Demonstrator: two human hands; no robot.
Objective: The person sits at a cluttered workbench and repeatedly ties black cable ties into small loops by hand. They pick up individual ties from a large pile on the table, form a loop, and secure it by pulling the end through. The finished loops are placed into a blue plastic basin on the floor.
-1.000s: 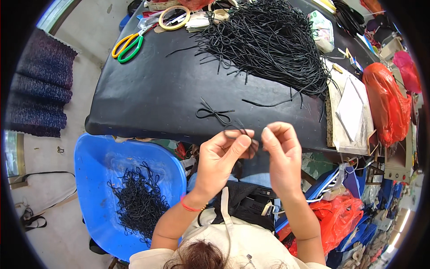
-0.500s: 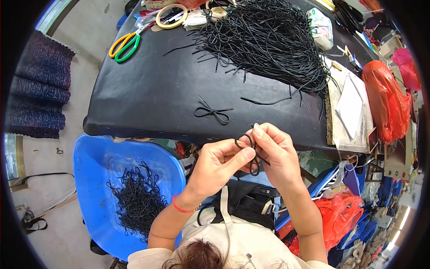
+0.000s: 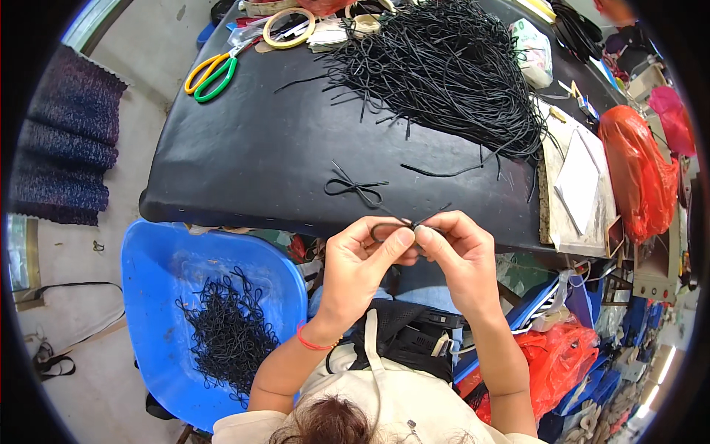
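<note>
My left hand [image 3: 362, 270] and my right hand [image 3: 457, 255] meet fingertip to fingertip just below the front edge of the black table [image 3: 244, 155]. Both pinch one short black cord [image 3: 390, 227], which forms a small loop above my left thumb. A finished black cord bow [image 3: 356, 189] lies on the table just beyond my hands. A large heap of loose black cords [image 3: 444, 70] covers the far middle of the table. A red band circles my left wrist.
A blue tub [image 3: 159, 296] at my lower left holds a pile of black cord bows [image 3: 229, 333]. Yellow-and-green scissors [image 3: 211, 72] and a tape roll [image 3: 288, 26] lie at the table's far left. Papers [image 3: 580, 181] and a red plastic bag [image 3: 640, 170] sit at right.
My hands were apart one second ago, then came together. Now the fingertips press on the cord and a small loop stands up between them.
</note>
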